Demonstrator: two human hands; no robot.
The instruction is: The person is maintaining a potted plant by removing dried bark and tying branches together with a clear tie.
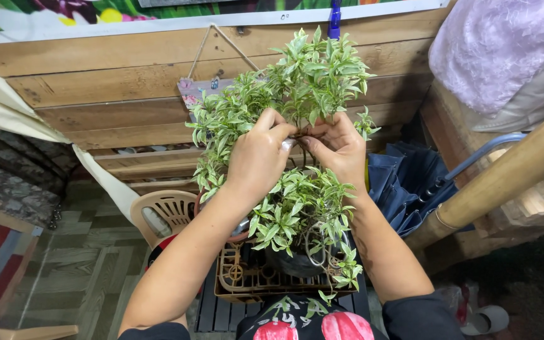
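A small potted tree with green-and-cream leaves (297,82) stands in a dark pot (294,264) on a brown plastic stand (247,280). Both my hands are raised into the middle of its crown. My left hand (256,157) and my right hand (338,148) meet fingertip to fingertip, pinching a thin branch between them. The exact spot they pinch is partly hidden by leaves and fingers. A lower cluster of leaves (297,211) hangs beneath my wrists.
A wall of wooden planks (108,82) rises behind the plant, with a small hanging sign (196,88). A beige plastic chair (165,214) stands at the left, a folded blue umbrella (404,182) and a thick bamboo pole (505,173) at the right.
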